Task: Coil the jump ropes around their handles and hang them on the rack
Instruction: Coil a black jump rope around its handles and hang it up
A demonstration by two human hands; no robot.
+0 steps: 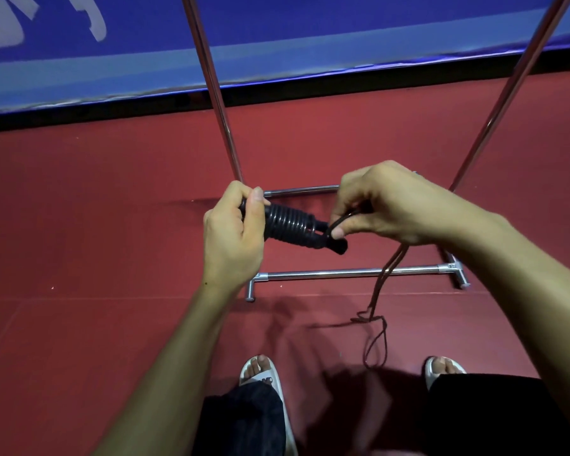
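Gripping coiled handles (293, 227), left hand (232, 235); right hand (385, 205) pinching rope (380, 284).

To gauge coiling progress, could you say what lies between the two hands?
Head view: the black handles, wound with coiled rope, bridge left hand and right hand.
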